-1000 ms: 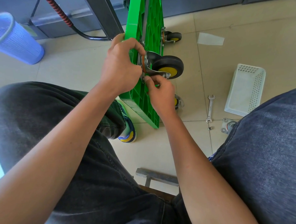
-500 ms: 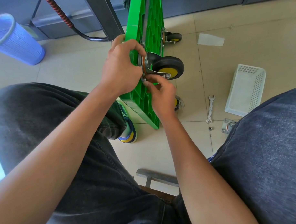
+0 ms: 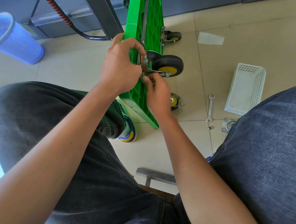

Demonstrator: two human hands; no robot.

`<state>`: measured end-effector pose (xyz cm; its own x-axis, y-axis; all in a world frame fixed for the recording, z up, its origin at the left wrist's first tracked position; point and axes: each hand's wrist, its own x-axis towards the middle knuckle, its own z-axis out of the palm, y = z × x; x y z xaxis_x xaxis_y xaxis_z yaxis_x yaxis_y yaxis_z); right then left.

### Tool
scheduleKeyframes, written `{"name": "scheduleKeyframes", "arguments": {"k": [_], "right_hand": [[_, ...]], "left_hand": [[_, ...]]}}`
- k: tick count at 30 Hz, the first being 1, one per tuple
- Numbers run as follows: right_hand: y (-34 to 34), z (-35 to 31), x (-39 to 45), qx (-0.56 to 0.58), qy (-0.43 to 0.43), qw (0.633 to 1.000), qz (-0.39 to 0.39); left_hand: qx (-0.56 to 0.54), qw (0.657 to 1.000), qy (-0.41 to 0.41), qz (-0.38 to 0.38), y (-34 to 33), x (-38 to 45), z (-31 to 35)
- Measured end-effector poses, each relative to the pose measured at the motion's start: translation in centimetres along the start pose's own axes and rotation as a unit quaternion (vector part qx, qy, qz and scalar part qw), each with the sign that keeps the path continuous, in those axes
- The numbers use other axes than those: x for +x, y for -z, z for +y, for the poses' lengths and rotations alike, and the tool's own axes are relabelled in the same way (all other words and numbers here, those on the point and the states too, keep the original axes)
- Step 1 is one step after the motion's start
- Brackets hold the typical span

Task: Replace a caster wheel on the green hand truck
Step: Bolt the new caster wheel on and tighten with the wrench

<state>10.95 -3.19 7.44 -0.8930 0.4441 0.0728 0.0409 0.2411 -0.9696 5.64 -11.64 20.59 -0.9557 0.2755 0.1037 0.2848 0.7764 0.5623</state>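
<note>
- The green hand truck (image 3: 147, 24) is stood on its edge on the tiled floor at about 12 o'clock from the person, its ribbed underside turned toward 3 o'clock.
- A caster wheel (image 3: 168, 65), black with a yellow hub, is held against that underside; its metal fork and mounting plate are set flat on the green ribs.
- The left hand (image 3: 119, 67) is curled over the platform's edge, with its fingertips pressed against the caster's mounting plate; it has barely shifted from half a second ago.
- The right hand (image 3: 157, 91) is placed just below the caster at its 6 o'clock, with thumb and forefinger pinched together at the lower corner of the plate; what is pinched is too small to be made out. Compared with one second ago, the fingers have been drawn slightly closer to the plate.
- Two further casters are seen on the truck: one at 12 o'clock of the held wheel (image 3: 173, 36), one at 6 o'clock, partly hidden behind the right hand (image 3: 176, 102).
- A spanner (image 3: 210, 108) is lain on the floor at 4 o'clock of the caster, with a small nut (image 3: 210, 127) just beside its near end and a loose caster plate (image 3: 226, 125) next to that, partly hidden by a knee.
- A white perforated basket (image 3: 245, 88) is seen at 3 o'clock, and a blue bin (image 3: 15, 40) at 9 o'clock; all are unmoved.
</note>
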Motion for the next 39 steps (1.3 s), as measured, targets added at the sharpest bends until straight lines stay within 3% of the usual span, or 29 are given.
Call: {"name": "scheduleKeyframes", "arguments": {"k": [13, 17, 25, 39], "right_hand": [[0.6, -1.7, 0.5, -0.013, -0.079, 0.996, -0.024], [0.7, -1.2, -0.3, 0.018, -0.054, 0.998, 0.011], [0.9, 0.0, -0.6, 0.006, 0.091, 0.995, 0.039], [-0.1, -0.3, -0.5, 0.020, 0.036, 0.997, 0.061]], "left_hand": [[0.000, 1.000, -0.005, 0.001, 0.0, 0.1, 0.0], [-0.002, 1.000, -0.008, 0.002, 0.0, 0.0, 0.0], [-0.007, 1.000, -0.003, -0.002, 0.0, 0.1, -0.1], [0.003, 1.000, -0.005, -0.002, -0.2, 0.2, -0.4]]}}
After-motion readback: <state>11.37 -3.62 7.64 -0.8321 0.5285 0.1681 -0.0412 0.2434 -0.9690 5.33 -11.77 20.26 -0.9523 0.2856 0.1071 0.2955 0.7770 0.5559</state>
